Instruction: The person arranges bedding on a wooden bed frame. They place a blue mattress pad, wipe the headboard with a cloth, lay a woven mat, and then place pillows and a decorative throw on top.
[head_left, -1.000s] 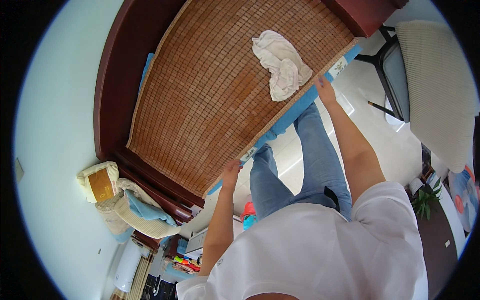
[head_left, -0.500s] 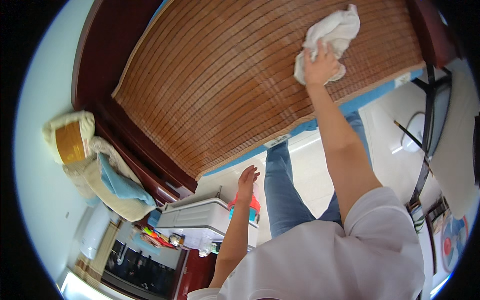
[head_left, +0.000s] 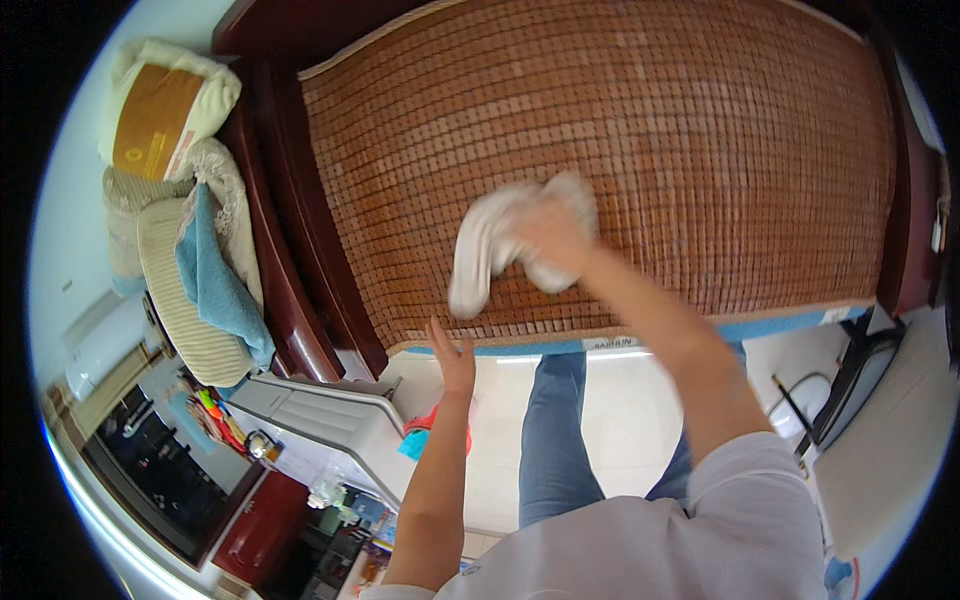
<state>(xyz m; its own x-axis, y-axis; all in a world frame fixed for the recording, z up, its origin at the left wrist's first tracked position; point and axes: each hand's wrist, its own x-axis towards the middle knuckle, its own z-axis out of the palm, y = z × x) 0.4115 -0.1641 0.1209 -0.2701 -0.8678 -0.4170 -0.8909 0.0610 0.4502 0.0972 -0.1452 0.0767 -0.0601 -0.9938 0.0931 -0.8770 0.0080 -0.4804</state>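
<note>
A white cloth (head_left: 482,240) lies bunched on the brown tile mat (head_left: 700,170) that covers the seat or bed before me. My right hand (head_left: 553,235) is on the cloth and moves with it; motion blurs both, and the fingers do not show sharply. Near the mat's front edge, my left hand (head_left: 452,358) is raised with its fingers apart and nothing in it. Whether its fingertips touch the edge, I cannot tell.
Dark red wooden frame (head_left: 300,220) bounds the mat at the left. Folded bedding (head_left: 200,270) and a yellow-white bundle (head_left: 165,115) sit beyond it. Below stand a white cabinet (head_left: 330,415) and a red-and-blue object (head_left: 425,435). A black-framed chair (head_left: 865,375) is at the right.
My right hand has swept the cloth leftward and nearer across the mat. My left hand has come up to the mat's front edge, and the whole view has shifted.
</note>
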